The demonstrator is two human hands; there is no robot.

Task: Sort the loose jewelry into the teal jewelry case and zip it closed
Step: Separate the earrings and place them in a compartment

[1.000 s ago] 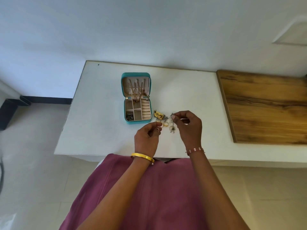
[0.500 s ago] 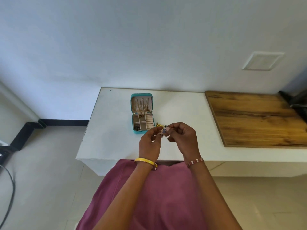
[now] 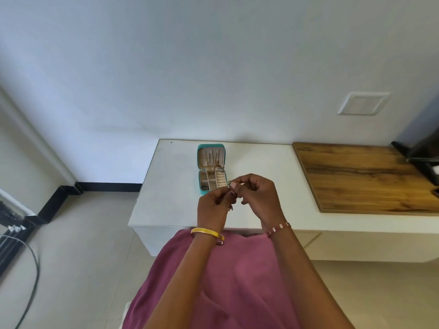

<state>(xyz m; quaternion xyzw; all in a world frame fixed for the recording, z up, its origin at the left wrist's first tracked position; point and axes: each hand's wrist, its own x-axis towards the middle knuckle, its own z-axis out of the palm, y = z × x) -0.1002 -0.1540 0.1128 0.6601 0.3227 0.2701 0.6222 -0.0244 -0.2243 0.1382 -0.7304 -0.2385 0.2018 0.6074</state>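
Change: both hands have lifted off the white worktop (image 3: 261, 162) and drawn together; half a second ago they stood almost the same, a second ago they were lower, among the loose pieces beside the case.
Case: the small teal zip-round jewelry case (image 3: 211, 169) lies open on the worktop, lid flat toward the wall, chains hung in the lid, dark bits in its near-left compartment.
Left hand: the left hand (image 3: 215, 207) sits just in front of the case, fingers curled and pinching a small gold piece of jewelry (image 3: 230, 184) (too small to name).
Right hand: the right hand (image 3: 257, 198), to the right of the case, has fingertips clamped on the same piece, touching the left fingers.
Hidden: the hands cover the worktop right of the case.
Around: a brown wooden board (image 3: 356, 176) lies well right of the case; a pale wall (image 3: 213, 67) rises behind it, with tiled floor (image 3: 78, 245) to its left.
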